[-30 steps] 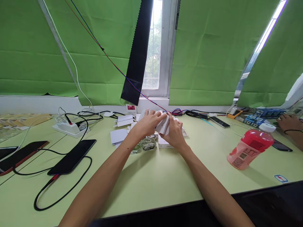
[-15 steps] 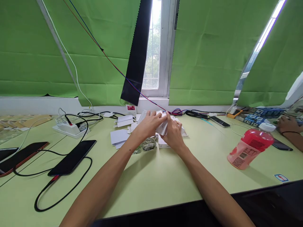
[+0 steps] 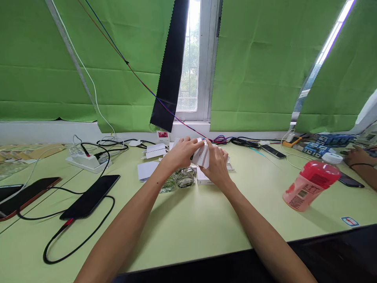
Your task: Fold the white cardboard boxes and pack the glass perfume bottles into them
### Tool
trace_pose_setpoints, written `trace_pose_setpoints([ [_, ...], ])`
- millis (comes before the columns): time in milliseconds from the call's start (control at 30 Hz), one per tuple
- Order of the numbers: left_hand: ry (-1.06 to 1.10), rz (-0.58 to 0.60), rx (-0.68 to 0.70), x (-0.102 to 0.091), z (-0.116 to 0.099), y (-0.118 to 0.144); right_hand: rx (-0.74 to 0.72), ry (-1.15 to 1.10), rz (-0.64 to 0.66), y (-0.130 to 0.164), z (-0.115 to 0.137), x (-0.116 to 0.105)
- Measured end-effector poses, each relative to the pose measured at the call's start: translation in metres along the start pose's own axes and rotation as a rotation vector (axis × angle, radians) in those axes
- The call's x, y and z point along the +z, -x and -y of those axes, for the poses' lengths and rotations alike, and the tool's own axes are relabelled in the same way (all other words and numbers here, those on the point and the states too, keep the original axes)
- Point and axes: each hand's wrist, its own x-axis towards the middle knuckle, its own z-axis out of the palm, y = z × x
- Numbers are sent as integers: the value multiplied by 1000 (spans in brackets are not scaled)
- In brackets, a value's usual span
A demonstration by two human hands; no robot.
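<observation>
Between my two hands is a small white box with fine print on its face, raised a little above the table. My left hand grips it from the left, with fingers along the top. On the other side my right hand holds it, thumb and fingers closed around its right end. Below the hands stand two clear glass bottle-like pieces, one nearer the middle and one partly behind my left wrist. Another white box lies under my right hand. Part of the held box is covered by my fingers.
Folded white cardboard lies to the left. A phone with a cable and a white power strip are farther left. At right are a pink bottle, a dark phone and another person's hand.
My left hand has shifted slightly left and the held box has turned, showing more of its white face. More of the left glass piece shows beneath my wrist.
</observation>
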Motion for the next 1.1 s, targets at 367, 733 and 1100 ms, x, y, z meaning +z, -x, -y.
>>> trace_pose_setpoints([
  [367, 51, -40, -101, -12, 36, 10, 147, -247, -149, -3, -14, 3],
  [733, 137, -56, -143, -19, 44, 15, 438, -863, -111, -6, -22, 10],
  [1100, 170, 26, -123, -15, 41, 12, 542, -1222, -25, -12, -16, 1],
])
